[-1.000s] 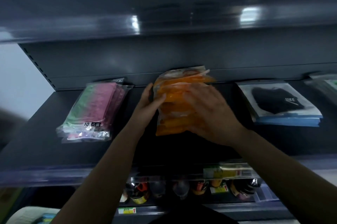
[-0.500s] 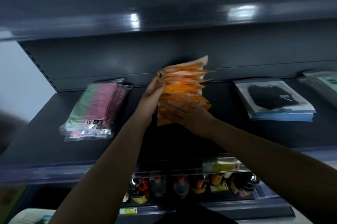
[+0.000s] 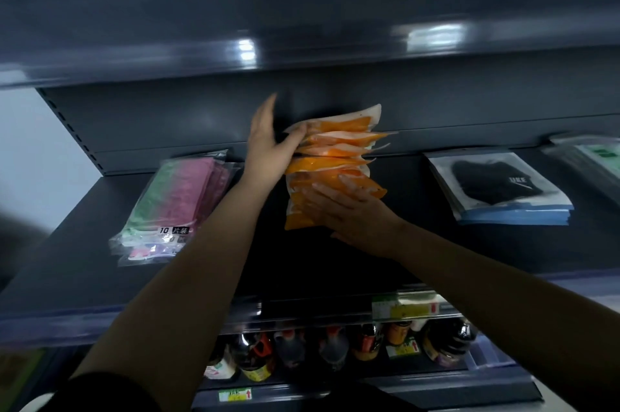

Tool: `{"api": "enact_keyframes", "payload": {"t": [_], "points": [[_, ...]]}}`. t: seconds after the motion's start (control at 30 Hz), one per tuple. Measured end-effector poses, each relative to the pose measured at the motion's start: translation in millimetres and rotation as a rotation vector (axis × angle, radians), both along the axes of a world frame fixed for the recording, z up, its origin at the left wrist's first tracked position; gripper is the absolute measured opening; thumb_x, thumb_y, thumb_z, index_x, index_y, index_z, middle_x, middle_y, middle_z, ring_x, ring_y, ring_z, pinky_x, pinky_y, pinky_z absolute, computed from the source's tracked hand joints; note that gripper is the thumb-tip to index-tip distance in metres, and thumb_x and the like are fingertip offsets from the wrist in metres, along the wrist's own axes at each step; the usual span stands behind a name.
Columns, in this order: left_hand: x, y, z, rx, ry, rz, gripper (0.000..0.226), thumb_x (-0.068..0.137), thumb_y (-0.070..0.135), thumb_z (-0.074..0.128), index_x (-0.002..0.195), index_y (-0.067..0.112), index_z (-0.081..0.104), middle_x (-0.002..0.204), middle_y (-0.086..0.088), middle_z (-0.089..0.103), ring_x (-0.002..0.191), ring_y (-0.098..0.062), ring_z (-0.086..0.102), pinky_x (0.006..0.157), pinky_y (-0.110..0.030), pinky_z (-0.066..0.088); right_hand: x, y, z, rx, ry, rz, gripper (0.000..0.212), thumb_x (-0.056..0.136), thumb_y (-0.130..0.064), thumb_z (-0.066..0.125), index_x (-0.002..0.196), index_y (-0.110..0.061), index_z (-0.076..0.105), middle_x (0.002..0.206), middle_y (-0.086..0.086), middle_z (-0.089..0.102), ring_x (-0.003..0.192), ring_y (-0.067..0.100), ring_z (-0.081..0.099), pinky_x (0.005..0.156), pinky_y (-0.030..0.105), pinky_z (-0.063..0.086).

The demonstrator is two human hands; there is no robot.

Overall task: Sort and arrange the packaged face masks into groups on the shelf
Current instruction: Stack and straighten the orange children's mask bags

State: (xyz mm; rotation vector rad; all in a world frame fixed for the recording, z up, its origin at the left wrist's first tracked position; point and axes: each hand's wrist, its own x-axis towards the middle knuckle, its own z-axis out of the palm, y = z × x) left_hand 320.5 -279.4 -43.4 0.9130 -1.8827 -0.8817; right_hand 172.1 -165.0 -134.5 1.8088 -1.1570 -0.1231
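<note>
Orange mask packets [image 3: 330, 170] stood on edge at the middle of the shelf [image 3: 84, 264], fanned out at the top, probably so the bundle can be squared up before being laid flat as one group. Left hand [image 3: 268, 150] against the near-left side of the bundle, fingers extended upward, thumb hooked over the upper packet edges: a steadying brace, apparently to stop the fan from toppling leftward. Right hand [image 3: 352, 213] laid flat on the lower front face, fingers spread and straight, pressing rather than pinching, likely pushing the slippery sleeves together and back toward the rear wall.

Pink and green packets [image 3: 174, 200] stacked flat well to the left; black mask packets [image 3: 496, 190] stacked flat well to the right; another pile [image 3: 593, 163] at the far right edge, too blurred to identify. Gaps on both sides of the orange bundle, suggesting one colour per pile. Bottles [image 3: 332, 351] on the lower shelf, not involved. Likely risk: glossy sleeves sliding apart once either hand lets go.
</note>
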Motion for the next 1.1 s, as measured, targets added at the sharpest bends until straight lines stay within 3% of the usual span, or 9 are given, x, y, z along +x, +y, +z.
{"api": "enact_keyframes", "payload": {"t": [0.13, 0.27, 0.4, 0.63, 0.77, 0.83, 0.9, 1.0, 1.1], "points": [[-24, -2, 20, -0.368, -0.364, -0.04, 0.069, 0.089, 0.044, 0.057, 0.148, 0.031, 0.024, 0.156, -0.002, 0.023, 0.143, -0.024, 0.02, 0.113, -0.039, 0.022, -3, -9, -7, -0.013, -0.036, -0.048, 0.081, 0.078, -0.046, 0.057, 0.142, -0.012, 0.022, 0.147, 0.009, 0.022, 0.136, 0.026, 0.023, 0.114, 0.048, 0.006], [-42, -3, 17, -0.413, -0.745, -0.132, 0.051, 0.094, 0.048, 0.043, 0.143, 0.032, 0.035, 0.142, -0.001, 0.047, 0.13, -0.026, 0.044, 0.103, -0.038, 0.038, -5, -10, -15, 0.004, -0.107, -0.031, 0.062, 0.086, -0.032, 0.043, 0.143, -0.014, 0.026, 0.149, 0.008, 0.023, 0.137, 0.027, 0.024, 0.113, 0.047, 0.008], [-35, 5, 8, -0.605, -0.846, -0.179, 0.048, 0.094, 0.051, 0.041, 0.137, 0.031, 0.044, 0.141, 0.003, 0.05, 0.124, -0.021, 0.051, 0.096, -0.036, 0.044, -9, -13, -15, 0.091, -0.185, 0.06, 0.06, 0.084, -0.026, 0.045, 0.14, -0.012, 0.03, 0.147, 0.006, 0.039, 0.142, 0.027, 0.017, 0.114, 0.039, 0.004], [-21, 23, 6, -0.843, -1.081, -0.181, 0.046, 0.1, 0.036, 0.031, 0.145, 0.04, 0.027, 0.152, -0.001, 0.036, 0.134, -0.026, 0.041, 0.096, -0.038, 0.042, -7, -7, -2, 0.213, -0.213, 0.123, 0.052, 0.083, -0.025, 0.036, 0.128, -0.012, 0.057, 0.135, 0.007, 0.057, 0.125, 0.023, 0.054, 0.114, 0.035, 0.015], [-13, 24, 5, -0.926, -1.011, -0.16, 0.041, 0.098, 0.032, 0.037, 0.137, 0.039, 0.045, 0.14, -0.003, 0.052, 0.122, -0.027, 0.054, 0.089, -0.038, 0.049, -6, 1, 0, 0.245, -0.191, 0.147, 0.05, 0.078, -0.026, 0.038, 0.121, -0.018, 0.064, 0.128, 0.002, 0.062, 0.119, 0.018, 0.059, 0.102, 0.033, 0.043], [-10, 27, 2, -1.066, -0.941, -0.169, 0.034, 0.085, 0.03, 0.047, 0.111, 0.038, 0.069, 0.1, 0.003, 0.074, 0.079, -0.021, 0.072, 0.053, -0.027, 0.053, -3, 1, 0, 0.263, -0.208, 0.172, 0.047, 0.075, -0.027, 0.045, 0.116, -0.019, 0.067, 0.122, 0.001, 0.066, 0.114, 0.018, 0.062, 0.095, 0.034, 0.049], [-8, 32, 5, -1.101, -0.992, -0.15, 0.026, 0.062, 0.031, 0.072, 0.087, 0.04, 0.075, 0.069, 0.012, 0.073, 0.05, -0.013, 0.066, 0.035, -0.018, 0.041, -2, -4, -1, 0.269, -0.219, 0.154, 0.042, 0.069, -0.029, 0.061, 0.108, -0.019, 0.072, 0.116, 0.0, 0.069, 0.108, 0.017, 0.066, 0.09, 0.034, 0.052], [-12, 34, 3, -1.119, -0.954, -0.141, 0.039, 0.046, 0.03, 0.086, 0.081, 0.043, 0.076, 0.064, 0.015, 0.07, 0.049, -0.01, 0.065, 0.036, -0.017, 0.041, -2, -12, 7, 0.338, -0.246, 0.034, 0.052, 0.058, -0.028, 0.081, 0.108, -0.014, 0.072, 0.114, 0.005, 0.07, 0.106, 0.022, 0.066, 0.086, 0.037, 0.053], [-16, 32, 5, -1.077, -0.831, -0.164, 0.036, 0.05, 0.028, 0.085, 0.082, 0.041, 0.076, 0.07, 0.013, 0.073, 0.055, -0.012, 0.068, 0.039, -0.018, 0.043, 1, -15, 15, 0.417, -0.266, -0.004, 0.051, 0.076, -0.024, 0.062, 0.125, -0.009, 0.06, 0.13, 0.012, 0.059, 0.12, 0.028, 0.057, 0.1, 0.042, 0.044]]}}
